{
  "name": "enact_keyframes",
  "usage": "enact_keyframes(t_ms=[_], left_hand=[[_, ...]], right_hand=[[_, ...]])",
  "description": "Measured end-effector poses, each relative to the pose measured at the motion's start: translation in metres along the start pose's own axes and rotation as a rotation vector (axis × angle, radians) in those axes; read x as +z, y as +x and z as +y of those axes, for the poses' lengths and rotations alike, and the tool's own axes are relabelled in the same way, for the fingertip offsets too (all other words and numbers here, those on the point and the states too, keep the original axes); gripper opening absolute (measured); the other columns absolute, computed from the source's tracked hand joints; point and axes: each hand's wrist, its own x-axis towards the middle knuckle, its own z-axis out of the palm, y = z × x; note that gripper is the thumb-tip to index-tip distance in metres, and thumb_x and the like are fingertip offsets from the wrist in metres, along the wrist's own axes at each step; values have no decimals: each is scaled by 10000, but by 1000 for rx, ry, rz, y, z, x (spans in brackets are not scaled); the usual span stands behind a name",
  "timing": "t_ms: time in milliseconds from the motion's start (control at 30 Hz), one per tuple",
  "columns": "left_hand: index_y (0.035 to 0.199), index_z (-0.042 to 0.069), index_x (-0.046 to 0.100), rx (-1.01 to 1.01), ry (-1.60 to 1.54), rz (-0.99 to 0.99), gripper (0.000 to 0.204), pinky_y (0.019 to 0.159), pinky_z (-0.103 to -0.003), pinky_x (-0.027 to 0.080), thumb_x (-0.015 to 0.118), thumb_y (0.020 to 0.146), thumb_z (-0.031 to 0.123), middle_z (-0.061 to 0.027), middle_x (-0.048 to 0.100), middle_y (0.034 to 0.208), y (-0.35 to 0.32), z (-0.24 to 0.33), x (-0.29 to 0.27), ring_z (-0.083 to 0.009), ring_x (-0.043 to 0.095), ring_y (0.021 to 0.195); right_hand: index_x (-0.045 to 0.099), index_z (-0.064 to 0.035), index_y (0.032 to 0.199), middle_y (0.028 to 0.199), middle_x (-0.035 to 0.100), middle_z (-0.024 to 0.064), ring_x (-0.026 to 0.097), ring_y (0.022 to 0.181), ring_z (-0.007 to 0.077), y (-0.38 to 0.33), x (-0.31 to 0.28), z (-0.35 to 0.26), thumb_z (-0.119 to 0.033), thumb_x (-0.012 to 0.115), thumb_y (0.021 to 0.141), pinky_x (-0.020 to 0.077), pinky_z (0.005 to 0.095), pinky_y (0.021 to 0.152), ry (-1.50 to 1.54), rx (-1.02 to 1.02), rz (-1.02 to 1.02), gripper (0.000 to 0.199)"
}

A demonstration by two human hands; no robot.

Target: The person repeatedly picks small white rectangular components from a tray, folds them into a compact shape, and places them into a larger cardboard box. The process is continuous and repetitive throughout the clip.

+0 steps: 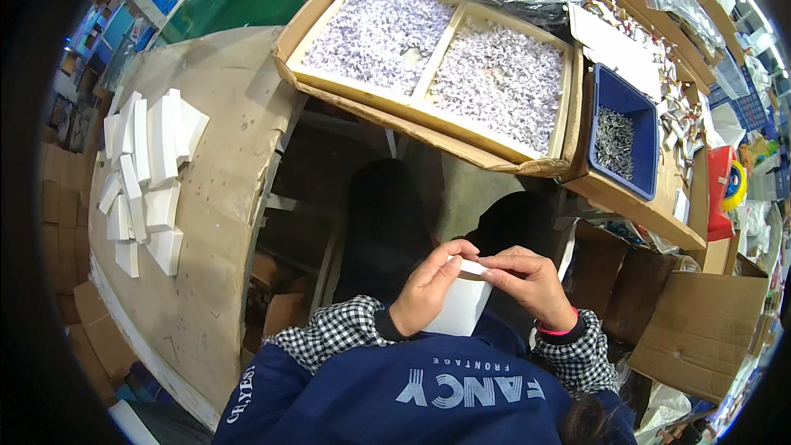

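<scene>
Close to my body I hold a small white cardboard box [458, 311] upright between both hands, over my lap. My left hand [426, 290] grips its left side, with thumb and forefinger at the top edge. The fingers of my right hand [531, 282] pinch the top right corner, where a narrow white flap shows between the two hands. What is inside the box cannot be seen. On the brown board to my left lies a loose pile of flat white boxes [147, 166], several of them overlapping.
Ahead stands a two-part tray [428, 97] full of small whitish-purple pieces. Right of it, a blue bin [604, 189] holds small metal parts. A red tape dispenser [722, 194] with yellow tape sits farther right, above an open cardboard carton [700, 330]. The brown board's edge [262, 198] runs along my left.
</scene>
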Motion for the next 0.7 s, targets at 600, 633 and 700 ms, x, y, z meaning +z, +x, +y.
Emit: enact_keyframes(t_ms=[600, 633, 700], left_hand=[[1283, 37, 415, -23, -18, -108, 449, 937, -277, 396, 252, 1032, 372, -75, 528, 1141, 0, 1, -1, -131, 511, 1049], [1280, 35, 420, -15, -52, -124, 433, 942, -281, 394, 264, 1032, 354, -79, 525, 1147, 0, 0, -1, -136, 508, 1057], [1269, 31, 430, -17, -77, -143, 410, 953, -287, 389, 279, 1033, 330, -85, 520, 1162, -2, -1, -1, -146, 503, 1072]], right_hand=[[720, -33, 925, 837, 673, 89, 635, 769, 192, -3, -3, -17, -57, 696, 785, 507, 284, 676, -220, -86, 23, 144], [719, -31, 917, 828, 670, 88, 635, 766, 196, -6, -5, -18, -57, 695, 785, 506, 287, 672, -226, -21, 25, 136], [716, -29, 910, 817, 665, 87, 634, 761, 202, -8, -4, -19, -57, 694, 784, 504, 291, 665, -252, -2, 32, 131]])
